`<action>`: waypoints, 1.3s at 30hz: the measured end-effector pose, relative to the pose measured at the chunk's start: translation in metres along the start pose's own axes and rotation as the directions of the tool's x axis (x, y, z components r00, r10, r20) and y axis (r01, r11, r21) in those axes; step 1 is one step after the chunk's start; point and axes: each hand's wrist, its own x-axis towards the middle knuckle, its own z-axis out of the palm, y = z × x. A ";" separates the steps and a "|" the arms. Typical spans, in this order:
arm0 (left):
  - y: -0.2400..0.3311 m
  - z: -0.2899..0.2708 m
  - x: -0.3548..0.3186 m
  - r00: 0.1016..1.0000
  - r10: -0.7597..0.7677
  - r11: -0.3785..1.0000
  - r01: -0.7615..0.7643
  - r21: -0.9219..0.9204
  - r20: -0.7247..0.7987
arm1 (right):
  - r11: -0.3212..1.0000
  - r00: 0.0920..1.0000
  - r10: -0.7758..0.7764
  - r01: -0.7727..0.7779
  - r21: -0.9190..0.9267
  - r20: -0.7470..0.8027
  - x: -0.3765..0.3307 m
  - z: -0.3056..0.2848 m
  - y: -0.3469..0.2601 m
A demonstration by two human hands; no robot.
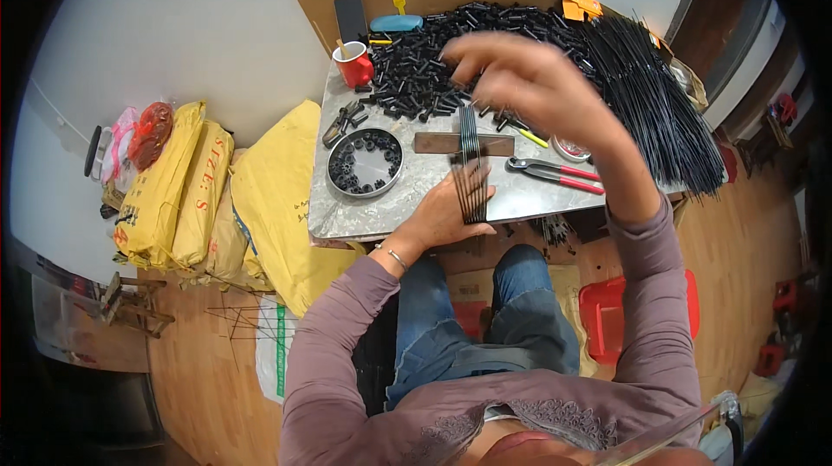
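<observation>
My left hand (444,210) is at the table's front edge, its fingers closed round a small bundle of thin black rods (469,132). The rods lie side by side, pointing away from me, across a flat brown bar (426,143). Raised over the table, my right hand (524,76) is smeared by motion, with its fingers bent; whether it holds anything does not show. Behind it spreads a large heap of short black tubular parts (407,76), some hidden by the hand.
A round tin (330,173) with small black pieces stands left, near a red mug (354,67). Red-handled pincers (563,173) and a yellow pen (530,136) lie right. Long black rods (650,102) fill the right side. Yellow sacks (165,189) stand left; a red basin (600,319) is below.
</observation>
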 end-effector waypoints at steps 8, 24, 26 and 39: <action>0.009 0.001 0.013 0.975 -0.200 0.966 0.180 0.184 0.094 | 0.813 0.962 0.264 -0.259 -0.521 -0.067 -0.051 0.003 0.174; 0.056 -0.004 -0.017 0.952 -0.295 0.955 0.292 0.049 0.086 | 0.627 0.953 0.301 -0.163 -0.762 0.043 -0.065 0.032 0.165; 0.055 -0.004 -0.019 0.947 -0.308 0.951 0.306 0.044 0.084 | 0.651 0.937 0.346 -0.200 -0.733 0.052 -0.065 0.035 0.162; 0.036 -0.010 -0.007 0.946 -0.302 0.953 0.301 0.019 0.119 | 0.756 0.910 0.362 -0.160 -0.635 0.202 -0.078 0.009 0.188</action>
